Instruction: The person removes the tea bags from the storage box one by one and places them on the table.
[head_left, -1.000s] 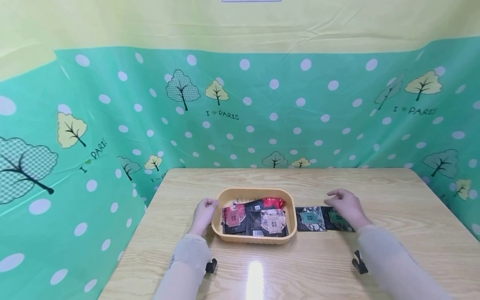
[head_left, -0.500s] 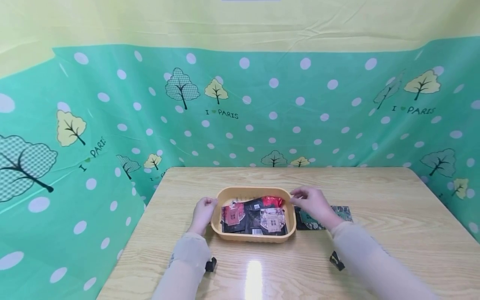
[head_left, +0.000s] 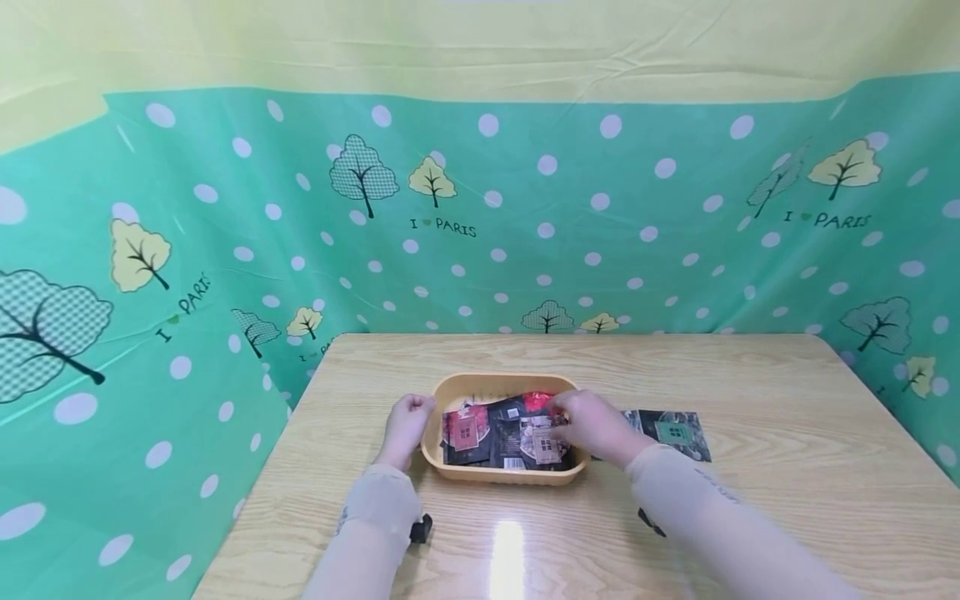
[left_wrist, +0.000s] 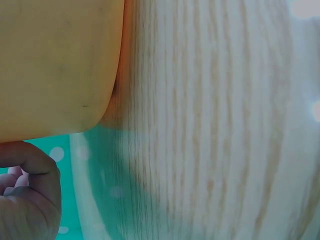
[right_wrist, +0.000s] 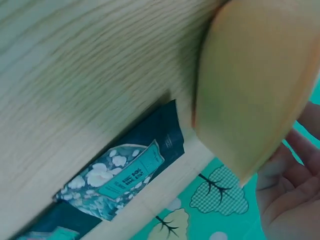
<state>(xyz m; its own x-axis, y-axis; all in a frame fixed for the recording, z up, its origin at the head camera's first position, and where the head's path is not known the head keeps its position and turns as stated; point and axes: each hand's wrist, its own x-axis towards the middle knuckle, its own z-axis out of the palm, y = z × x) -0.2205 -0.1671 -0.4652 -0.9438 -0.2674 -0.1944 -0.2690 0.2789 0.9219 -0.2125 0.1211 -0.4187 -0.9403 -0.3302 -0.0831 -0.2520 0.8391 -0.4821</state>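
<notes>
- Head view: the tray point(head_left: 504, 477) sits on the worktop point(head_left: 810, 450). The left hand point(head_left: 405, 427) is at its 9 o'clock edge, fingers curled at the rim. The right hand point(head_left: 597, 427) comes over from 3 o'clock, fingers bent above the flower-label packet point(head_left: 545, 448); I cannot tell whether they pinch it.
- Also in the tray, the red-label packet point(head_left: 466, 432) lies toward 9 o'clock and the shiny red packet point(head_left: 536, 401) toward 1 o'clock. Green-label packets point(head_left: 675, 433) lie outside at 3 o'clock, partly behind the right hand.
- My reading of the step: reaching among the packets while the left hand steadies the tray. The next move seems to call for a hold on one packet's edge without dragging its neighbours.
- Polka-dot cloth point(head_left: 517, 250) rises at 12 o'clock and turns down past 9; a glare spot shows at 6.
- Left wrist view: tray wall at 11 o'clock, the hand's curled fingers against its rim at 8, pale wood grain toward 3.
- Right wrist view: the hand, at 4 o'clock, has its fingertips hidden behind the tray; two green-label packets run toward 8.
</notes>
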